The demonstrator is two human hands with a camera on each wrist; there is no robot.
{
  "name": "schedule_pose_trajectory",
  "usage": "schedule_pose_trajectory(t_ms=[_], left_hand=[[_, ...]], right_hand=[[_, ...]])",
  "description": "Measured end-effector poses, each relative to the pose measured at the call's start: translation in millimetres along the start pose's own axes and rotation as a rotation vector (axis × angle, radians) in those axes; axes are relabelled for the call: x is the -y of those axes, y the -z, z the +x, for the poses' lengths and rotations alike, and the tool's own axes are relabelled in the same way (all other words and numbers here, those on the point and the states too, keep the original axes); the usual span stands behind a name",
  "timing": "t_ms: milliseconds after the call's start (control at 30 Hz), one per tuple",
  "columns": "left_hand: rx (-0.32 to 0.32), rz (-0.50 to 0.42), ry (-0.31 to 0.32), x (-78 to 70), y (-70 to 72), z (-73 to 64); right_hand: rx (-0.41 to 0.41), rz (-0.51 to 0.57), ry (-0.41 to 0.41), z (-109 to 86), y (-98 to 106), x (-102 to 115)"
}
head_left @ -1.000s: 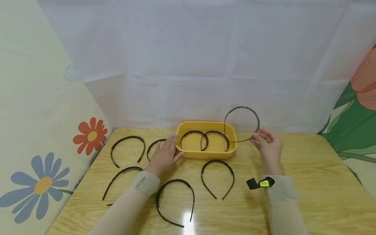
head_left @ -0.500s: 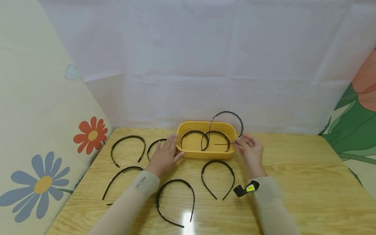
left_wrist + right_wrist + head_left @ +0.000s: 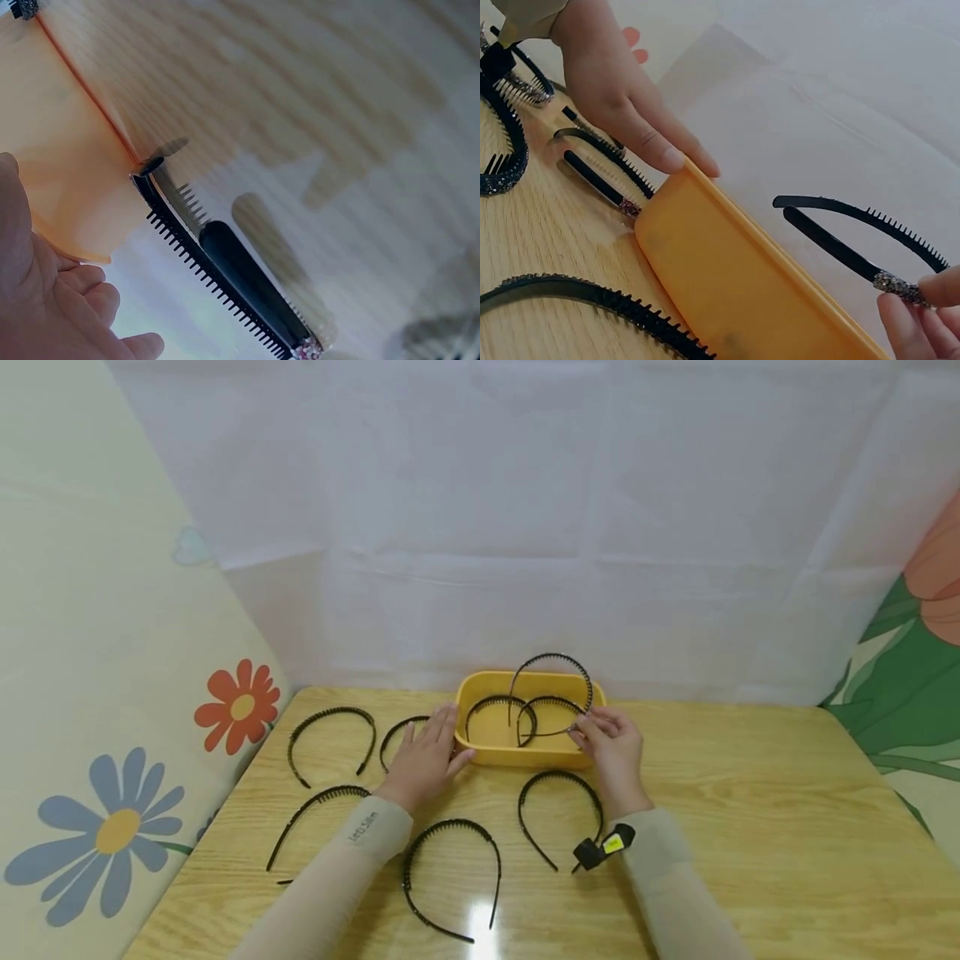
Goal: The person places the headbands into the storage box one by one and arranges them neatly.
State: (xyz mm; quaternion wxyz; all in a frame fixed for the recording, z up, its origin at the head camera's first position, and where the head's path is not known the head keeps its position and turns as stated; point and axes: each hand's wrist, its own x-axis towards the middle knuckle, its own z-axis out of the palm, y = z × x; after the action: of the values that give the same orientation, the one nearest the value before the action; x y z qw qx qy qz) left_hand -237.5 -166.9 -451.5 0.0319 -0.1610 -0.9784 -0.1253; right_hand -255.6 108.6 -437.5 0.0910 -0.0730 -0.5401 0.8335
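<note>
My right hand (image 3: 615,752) pinches a black toothed headband (image 3: 551,655) by its side, over the right half of the yellow bin (image 3: 525,757). Glittery stones cover the pinched part of this headband (image 3: 829,244) in the right wrist view; its two tips point toward the bin. Inside the bin lie two more black headbands, a left one (image 3: 498,698) and a right one (image 3: 546,698), overlapping. My left hand (image 3: 422,764) rests against the bin's left end with straight fingers, its thumb along the near corner. Beside it, a headband (image 3: 386,739) on the table is partly hidden by that hand.
More headbands lie on the wooden table (image 3: 765,827): one at the far left (image 3: 330,710), one partly under the left forearm (image 3: 296,822), one near the front (image 3: 408,868), one before the bin (image 3: 558,775). A white cloth (image 3: 465,527) hangs behind the table.
My right hand has moved left with the headband, from beside the bin to over its right half, and the headband has come lower. My left hand has stayed in place.
</note>
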Motion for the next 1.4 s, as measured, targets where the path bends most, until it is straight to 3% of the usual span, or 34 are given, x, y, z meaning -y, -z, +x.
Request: schedule_pose_trajectory(t_ms=[533,900,1400], left_hand=[[0.001,0.004,0.000,0.4,-0.8,0.5],[0.005,-0.010,-0.006,0.0,1.4,-0.3],[0.004,-0.019,0.006,-0.2,0.6,0.5]], right_hand=[[0.048,-0.318,-0.041,16.2,-35,-3],[0.109,-0.629,0.054,15.1,-49,-10],[0.136,-0.923,0.181,11.9,-52,-13]])
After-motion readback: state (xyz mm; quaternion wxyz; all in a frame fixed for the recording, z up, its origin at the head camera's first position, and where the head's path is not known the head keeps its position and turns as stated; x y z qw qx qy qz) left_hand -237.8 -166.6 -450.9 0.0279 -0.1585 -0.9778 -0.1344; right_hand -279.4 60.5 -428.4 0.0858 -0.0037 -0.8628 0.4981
